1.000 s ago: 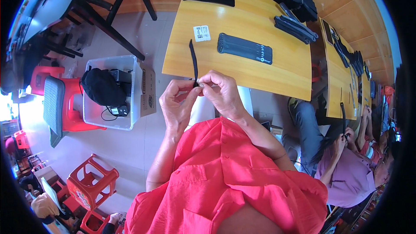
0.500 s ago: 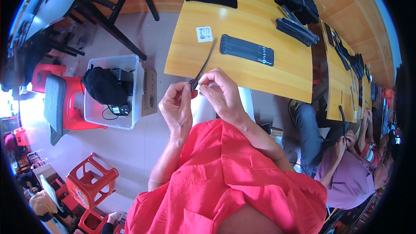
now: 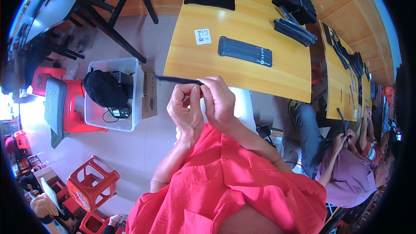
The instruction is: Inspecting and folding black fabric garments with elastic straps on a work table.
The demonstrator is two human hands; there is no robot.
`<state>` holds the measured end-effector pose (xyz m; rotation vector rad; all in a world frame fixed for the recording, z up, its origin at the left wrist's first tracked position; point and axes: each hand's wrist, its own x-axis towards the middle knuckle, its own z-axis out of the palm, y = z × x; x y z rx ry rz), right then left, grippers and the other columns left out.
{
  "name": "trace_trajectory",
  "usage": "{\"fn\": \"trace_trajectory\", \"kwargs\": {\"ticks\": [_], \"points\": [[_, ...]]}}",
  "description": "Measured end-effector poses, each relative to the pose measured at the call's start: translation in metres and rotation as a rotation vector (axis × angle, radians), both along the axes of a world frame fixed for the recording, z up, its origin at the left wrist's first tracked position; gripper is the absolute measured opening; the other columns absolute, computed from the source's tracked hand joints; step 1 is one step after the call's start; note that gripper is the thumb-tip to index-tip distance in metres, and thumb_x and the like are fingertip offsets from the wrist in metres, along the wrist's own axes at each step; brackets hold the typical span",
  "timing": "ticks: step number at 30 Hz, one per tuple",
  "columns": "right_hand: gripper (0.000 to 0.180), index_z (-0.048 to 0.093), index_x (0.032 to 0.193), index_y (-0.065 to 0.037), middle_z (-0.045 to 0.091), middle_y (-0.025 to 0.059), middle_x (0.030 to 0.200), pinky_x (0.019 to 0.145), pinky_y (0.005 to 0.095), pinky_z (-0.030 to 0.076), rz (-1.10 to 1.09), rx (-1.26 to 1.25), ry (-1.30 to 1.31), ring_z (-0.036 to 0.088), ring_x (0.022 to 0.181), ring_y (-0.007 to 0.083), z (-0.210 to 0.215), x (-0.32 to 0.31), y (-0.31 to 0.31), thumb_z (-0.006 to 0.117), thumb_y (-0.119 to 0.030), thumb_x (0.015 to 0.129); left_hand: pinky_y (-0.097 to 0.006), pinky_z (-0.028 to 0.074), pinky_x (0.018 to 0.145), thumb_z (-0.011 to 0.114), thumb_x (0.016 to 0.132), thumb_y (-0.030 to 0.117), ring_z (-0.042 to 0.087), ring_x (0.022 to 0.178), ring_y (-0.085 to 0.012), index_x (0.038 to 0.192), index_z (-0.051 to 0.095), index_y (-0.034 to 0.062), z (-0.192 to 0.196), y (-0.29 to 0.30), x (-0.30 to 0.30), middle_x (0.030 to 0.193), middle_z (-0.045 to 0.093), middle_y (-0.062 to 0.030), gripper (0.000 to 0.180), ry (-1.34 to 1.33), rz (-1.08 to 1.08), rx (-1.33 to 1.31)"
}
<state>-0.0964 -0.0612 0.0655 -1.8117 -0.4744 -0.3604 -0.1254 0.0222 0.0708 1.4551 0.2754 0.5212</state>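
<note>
Bright even daylight, blown-out glare at far left edge, sheen on the yellow worktop (image 3: 242,67), heavy fisheye bending, black vignette corners, sharp centre.

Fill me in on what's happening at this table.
A person in a red shirt holds one end of a thin black strap pinched between the left hand and the right hand, just off the near edge of a yellow table. A bundle of similar black straps lies on the table. Another person sits nearby at the next table.
</note>
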Motion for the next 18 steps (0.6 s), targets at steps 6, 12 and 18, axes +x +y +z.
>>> {"fn": "trace_trajectory", "kwargs": {"ticks": [6, 12, 18], "points": [[0.007, 0.055, 0.087, 0.001, 0.054, 0.0133, 0.075, 0.054, 0.0342, 0.046, -0.159, -0.222, -0.273, 0.057, 0.064, 0.0297, 0.004, 0.009, 0.0, 0.054, 0.002, 0.08, -0.018, 0.045, 0.06, 0.055, 0.085, 0.0, 0.052, 0.065, -0.006, 0.08, 0.055, 0.0003, -0.002, -0.002, 0.008, 0.074, 0.057, -0.0005, 0.005, -0.051, 0.049, 0.298], [0.014, 0.052, 0.084, 0.002, 0.052, 0.0125, 0.068, 0.052, 0.029, 0.044, -0.127, 0.151, 0.16, 0.059, 0.058, 0.0202, 0.016, 0.019, -0.018, 0.045, -0.008, 0.091, -0.023, 0.049, 0.061, 0.055, 0.085, 0.0, 0.057, 0.066, -0.01, 0.082, 0.053, -0.0025, 0.006, -0.002, 0.017, 0.074, 0.056, -0.0039, 0.004, -0.056, -0.103, -0.043], [0.023, 0.053, 0.08, 0.002, 0.053, 0.0054, 0.065, 0.055, 0.0239, 0.047, -0.254, 0.077, 0.256, 0.058, 0.059, 0.0119, 0.029, 0.047, -0.116, 0.045, -0.015, 0.093, -0.023, 0.051, 0.062, 0.057, 0.085, 0.006, 0.059, 0.064, -0.0099, 0.083, 0.057, -0.0013, 0.023, 0.054, 0.024, 0.074, 0.058, -0.0044, 0.008, 0.161, -0.397, -0.231]]}}
